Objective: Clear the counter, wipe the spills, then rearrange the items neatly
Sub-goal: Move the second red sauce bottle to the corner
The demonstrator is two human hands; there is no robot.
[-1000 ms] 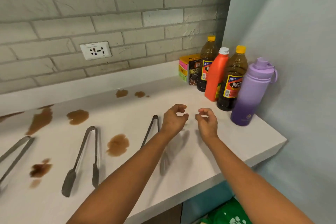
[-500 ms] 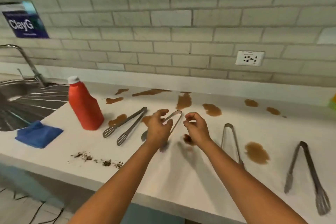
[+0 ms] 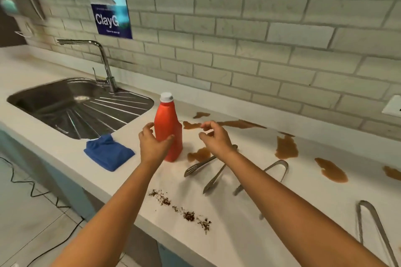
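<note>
While my left hand [image 3: 153, 144] cups its fingers [image 3: 149, 126] wide beside the red bottle [image 3: 168, 130], not yet gripping, my right hand [image 3: 213, 138] hovers loosely curled and empty. Clearing seems in hand: the bottle stands upright on the surface [image 3: 234, 219], between both hands. Tongs [image 3: 208, 168] and brown spills [image 3: 286, 146] lie beyond my right fingers. Next, I judge, both hands must close round the bottle.

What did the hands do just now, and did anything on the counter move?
The view swung left along the counter, from the bottles at the wall corner to the sink. Both hands travelled with it: the left hand now reaches the red bottle, fingers curving beside it, grip unclear; the right hand hovers nearby, holding nothing. The red bottle, blue cloth, tongs and brown spills lie as half a second ago.
</note>
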